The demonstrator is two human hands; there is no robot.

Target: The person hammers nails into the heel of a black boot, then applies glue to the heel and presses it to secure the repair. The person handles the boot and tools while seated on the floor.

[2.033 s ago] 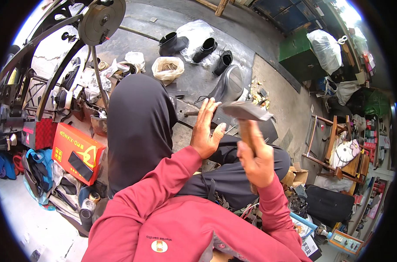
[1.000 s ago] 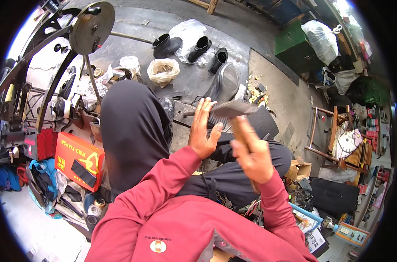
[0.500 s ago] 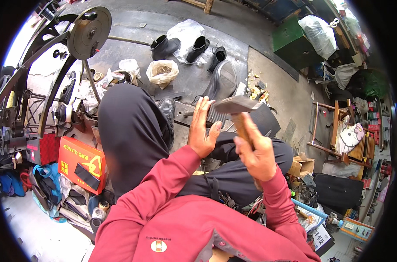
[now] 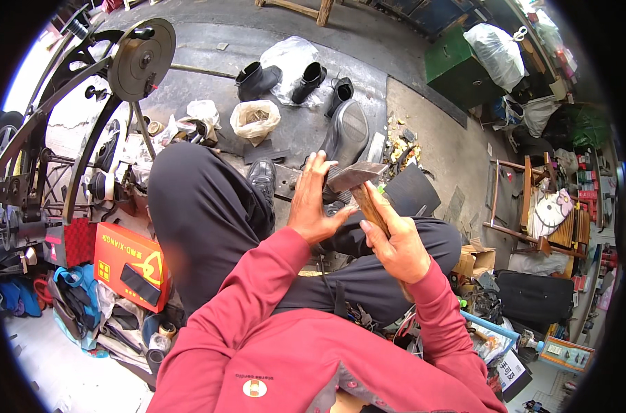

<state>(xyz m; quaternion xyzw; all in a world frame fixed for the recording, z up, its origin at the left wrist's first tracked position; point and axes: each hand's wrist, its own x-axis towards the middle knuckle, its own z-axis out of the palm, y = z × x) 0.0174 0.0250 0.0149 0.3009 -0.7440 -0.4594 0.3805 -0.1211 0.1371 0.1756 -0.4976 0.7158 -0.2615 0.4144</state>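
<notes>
Head view, clock from frame centre: right hand (image 4: 401, 249) sits at 4 o'clock, fingers wrapped tight on the wooden handle of a cobbler's hammer (image 4: 358, 177), its steel head at 2 o'clock, just beside the left fingertips. Left hand (image 4: 311, 208) is at the centre, thumb spread from straight fingers, nothing seen gripped; what lies under it is partly hidden. Black boot (image 4: 349, 131), sole showing, lies at 1 o'clock, past the hands; cannot tell if either touches it. Progress: hammer's in use or raised, so the work reads as midway; no finished piece can be confirmed, and how much is left can't be judged. Cut scraps (image 4: 404, 150) and black rubber sheet (image 4: 413, 191), 2 to 3 o'clock, suggest some trimming is done. Another black ankle boot (image 4: 309, 82) stands at 12.
</notes>
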